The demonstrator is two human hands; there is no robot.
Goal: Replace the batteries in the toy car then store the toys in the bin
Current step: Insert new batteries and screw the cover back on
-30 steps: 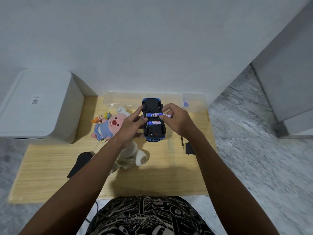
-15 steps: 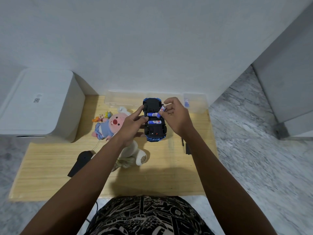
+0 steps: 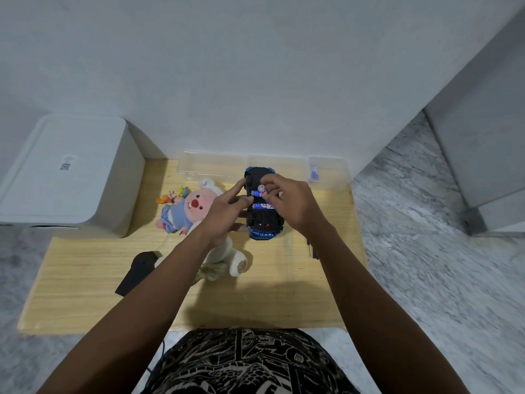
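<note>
While the left hand (image 3: 227, 207) grips the upturned car (image 3: 262, 206) near the table's (image 3: 85, 280) far edge, the right hand (image 3: 289, 201) pinches a battery (image 3: 260, 191) tilted up from its bay; the bay runs crosswise to the car, so the right hand is nearer

Centre: upturned toy car (image 3: 262, 223) on the wooden table (image 3: 85, 280), left hand (image 3: 224, 211) and right hand (image 3: 292, 206) closed in on it from either side.
9 o'clock: pink plush (image 3: 190, 209) touching the left hand's side.
7 o'clock: black controller (image 3: 136, 271) beside the left forearm.
12 o'clock: clear bin (image 3: 216, 166) along the wall.
1 o'clock: small clear box (image 3: 329, 172).
10 o'clock: tall white box (image 3: 71, 177).
6 o'clock: bare tabletop between the forearms.
</note>
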